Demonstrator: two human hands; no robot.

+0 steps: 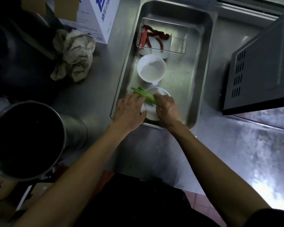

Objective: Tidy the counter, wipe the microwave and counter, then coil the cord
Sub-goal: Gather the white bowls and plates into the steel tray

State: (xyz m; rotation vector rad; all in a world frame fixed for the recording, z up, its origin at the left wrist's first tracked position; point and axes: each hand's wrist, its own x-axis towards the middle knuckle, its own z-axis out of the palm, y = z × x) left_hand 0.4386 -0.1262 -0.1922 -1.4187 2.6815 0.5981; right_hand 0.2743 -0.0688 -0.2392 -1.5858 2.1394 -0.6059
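Two hands meet over the small white plate [152, 114] at 6 o'clock in the steel tray [202, 76]: the right hand [166, 108] pinches the green stalks [146, 95], and the left hand [129, 108] rests flat against them. If the bundle loosens, stalks may roll off the plate, or the plate may tip against the white bowl [151, 68] at 12 o'clock.

Bowl [151, 69] in tray [202, 66], rag [73, 54] left, microwave [259, 71] right, pot [28, 141] near-left
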